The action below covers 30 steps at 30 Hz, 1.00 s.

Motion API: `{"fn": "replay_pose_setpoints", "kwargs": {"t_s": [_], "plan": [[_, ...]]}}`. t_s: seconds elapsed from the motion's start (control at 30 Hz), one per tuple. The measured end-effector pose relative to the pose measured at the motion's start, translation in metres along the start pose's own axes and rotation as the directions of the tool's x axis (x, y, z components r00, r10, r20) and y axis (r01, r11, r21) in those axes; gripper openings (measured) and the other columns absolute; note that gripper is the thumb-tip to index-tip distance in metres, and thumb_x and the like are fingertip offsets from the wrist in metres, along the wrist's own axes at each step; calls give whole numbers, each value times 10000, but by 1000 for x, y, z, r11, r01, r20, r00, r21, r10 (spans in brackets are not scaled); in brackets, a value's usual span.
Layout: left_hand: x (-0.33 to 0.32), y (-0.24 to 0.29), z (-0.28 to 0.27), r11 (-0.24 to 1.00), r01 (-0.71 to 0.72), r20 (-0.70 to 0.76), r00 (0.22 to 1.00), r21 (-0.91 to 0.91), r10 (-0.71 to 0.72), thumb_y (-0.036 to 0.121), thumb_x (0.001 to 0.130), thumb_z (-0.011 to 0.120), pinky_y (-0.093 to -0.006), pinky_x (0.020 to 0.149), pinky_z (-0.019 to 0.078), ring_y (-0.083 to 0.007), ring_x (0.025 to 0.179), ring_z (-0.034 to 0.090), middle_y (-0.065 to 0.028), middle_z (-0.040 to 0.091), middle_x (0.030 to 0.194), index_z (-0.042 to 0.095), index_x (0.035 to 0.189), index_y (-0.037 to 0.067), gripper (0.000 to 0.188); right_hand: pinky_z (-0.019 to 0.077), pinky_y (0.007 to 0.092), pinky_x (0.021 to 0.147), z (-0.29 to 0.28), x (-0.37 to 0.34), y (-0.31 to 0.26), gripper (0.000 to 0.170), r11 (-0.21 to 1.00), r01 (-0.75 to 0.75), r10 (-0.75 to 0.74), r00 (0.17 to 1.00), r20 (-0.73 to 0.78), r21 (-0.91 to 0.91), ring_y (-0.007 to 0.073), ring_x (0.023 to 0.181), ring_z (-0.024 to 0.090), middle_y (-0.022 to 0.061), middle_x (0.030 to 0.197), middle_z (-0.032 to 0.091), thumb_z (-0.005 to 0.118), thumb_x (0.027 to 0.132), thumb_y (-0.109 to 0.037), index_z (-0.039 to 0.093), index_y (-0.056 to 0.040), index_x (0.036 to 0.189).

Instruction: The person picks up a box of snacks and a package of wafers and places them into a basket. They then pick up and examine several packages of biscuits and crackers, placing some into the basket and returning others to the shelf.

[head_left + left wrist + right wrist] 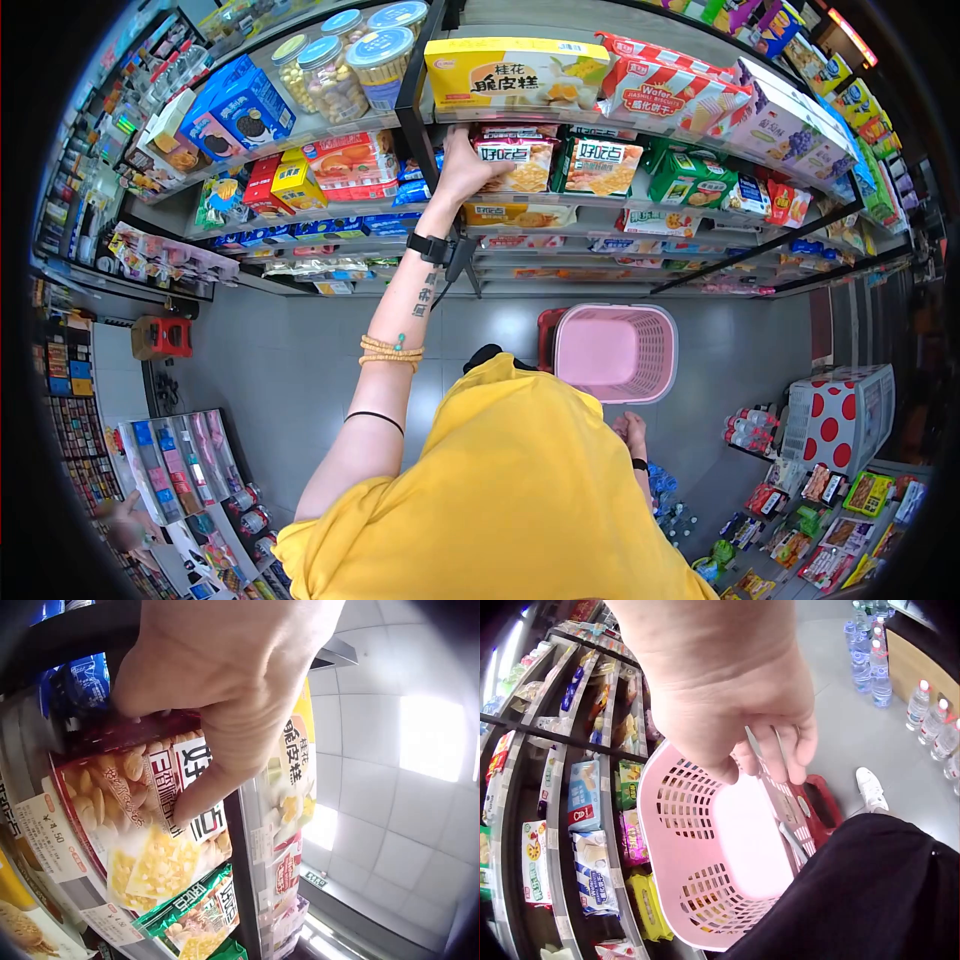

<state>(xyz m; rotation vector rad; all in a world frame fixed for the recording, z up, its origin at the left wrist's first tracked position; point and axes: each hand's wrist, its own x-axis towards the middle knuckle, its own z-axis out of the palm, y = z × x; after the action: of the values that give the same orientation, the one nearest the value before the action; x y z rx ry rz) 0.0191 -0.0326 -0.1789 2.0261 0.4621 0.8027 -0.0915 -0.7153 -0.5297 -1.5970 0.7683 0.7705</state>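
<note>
My left hand reaches into the middle shelf and grips the top of a red pack of biscuits. Its thumb presses on the printed front, while the other fingers go behind the top edge, partly hidden. The pack stands at the shelf front, beside a green pack of biscuits. My right hand hangs low with loosely bent fingers and holds nothing that shows. In the right wrist view it overlaps the rim of a pink basket; in the head view it appears just beyond that basket's near corner.
A yellow cake box and a striped wafer bag stand on the shelf above. A black shelf post rises left of my left hand. Something red is beside the basket. Water bottles stand on the floor.
</note>
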Motion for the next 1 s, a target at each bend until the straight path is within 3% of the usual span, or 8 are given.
{"fn": "replay_pose_setpoints", "kwargs": {"t_s": [0.2, 0.33, 0.53, 0.63, 0.73, 1.0], "plan": [[-11, 27, -11, 975, -5, 59, 998, 222, -8, 218, 530, 917, -477, 1060, 374, -403, 1234, 421, -243, 493, 1249, 486, 1298, 32, 900, 457, 288, 519, 0, -4, -9, 276, 999, 22, -22, 1000, -12, -37, 183, 630, 623, 79, 905, 659, 610, 930, -256, 553, -106, 1155], [-17, 42, -19, 944, -128, 97, 990, 305, 103, 190, 519, 915, -469, 1064, 378, -407, 1234, 431, -264, 493, 1279, 433, 1314, 26, 944, 456, 289, 521, -4, -4, -12, 275, 998, 22, -22, 1000, 3, -63, 181, 641, 634, 67, 911, 665, 608, 932, -261, 555, -117, 1160], [-25, 55, -24, 997, -25, 226, 974, 80, 7, 49, 562, 880, -416, 1017, 448, -376, 1182, 553, -214, 572, 1241, 417, 1330, 15, 897, 462, 281, 532, -10, -2, -10, 257, 996, 6, -5, 1000, 6, -91, 166, 646, 638, 61, 913, 671, 605, 934, -261, 561, -120, 1143], [-32, 58, -21, 973, -189, 136, 976, 134, 171, 27, 574, 871, -405, 993, 474, -363, 1163, 578, -175, 580, 1236, 452, 1314, 33, 849, 462, 272, 493, -13, 2, -7, 258, 997, 13, -12, 1000, 15, -80, 169, 624, 641, 80, 916, 676, 601, 942, -251, 563, -98, 1146], [-39, 61, -21, 939, -298, 145, 950, 171, 275, 18, 580, 863, -380, 965, 483, -327, 1116, 601, -141, 596, 1187, 506, 1298, 51, 803, 463, 267, 472, -15, 2, -9, 255, 995, 45, -42, 999, 32, -85, 169, 612, 641, 88, 910, 676, 596, 945, -244, 568, -83, 1141], [-64, 71, -15, 937, -307, -56, 946, 168, 320, 7, 661, 818, -389, 934, 491, -365, 1101, 589, -164, 590, 1174, 539, 1237, 37, 641, 479, 263, 494, -9, 12, -35, 244, 970, 166, -150, 984, 97, -180, 144, 640, 639, 60, 905, 672, 601, 944, -253, 601, -76, 1111]]}}
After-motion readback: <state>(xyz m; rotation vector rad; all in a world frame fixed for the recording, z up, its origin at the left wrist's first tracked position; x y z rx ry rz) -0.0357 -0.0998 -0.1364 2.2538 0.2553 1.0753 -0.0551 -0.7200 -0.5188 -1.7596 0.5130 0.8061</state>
